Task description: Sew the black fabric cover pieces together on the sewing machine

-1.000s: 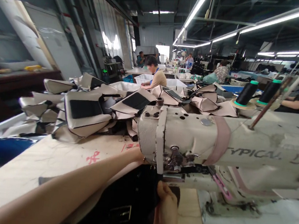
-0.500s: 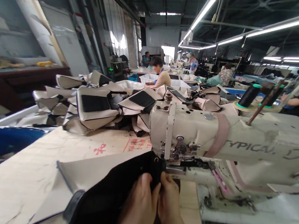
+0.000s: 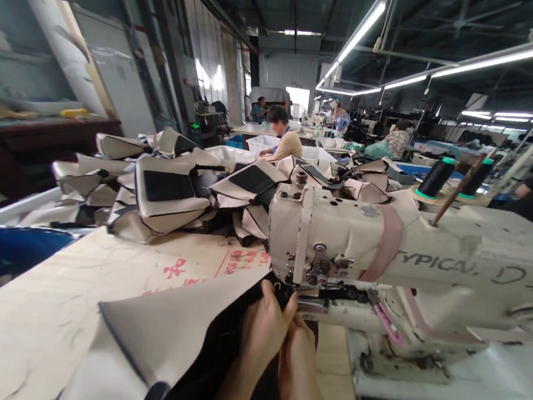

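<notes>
Both hands meet just below the head of a cream sewing machine (image 3: 367, 243). My left hand (image 3: 264, 325) pinches the black edge of a cream and black cover piece (image 3: 169, 333) right at the needle area. My right hand (image 3: 295, 351) presses against it from the right, fingers closed on the same dark edge. The piece spreads down and left over the table towards me. What lies under the presser foot is hidden by my fingers.
A heap of sewn cream and black covers (image 3: 166, 192) fills the table behind the machine. Two black thread cones (image 3: 435, 177) stand on top of it. A blue bin (image 3: 1, 250) sits at the left. Other people work at tables farther back.
My left arm drew back from a long reach beside the machine head, and its hand joined the right at the needle. The cream piece has slid up onto the table.
</notes>
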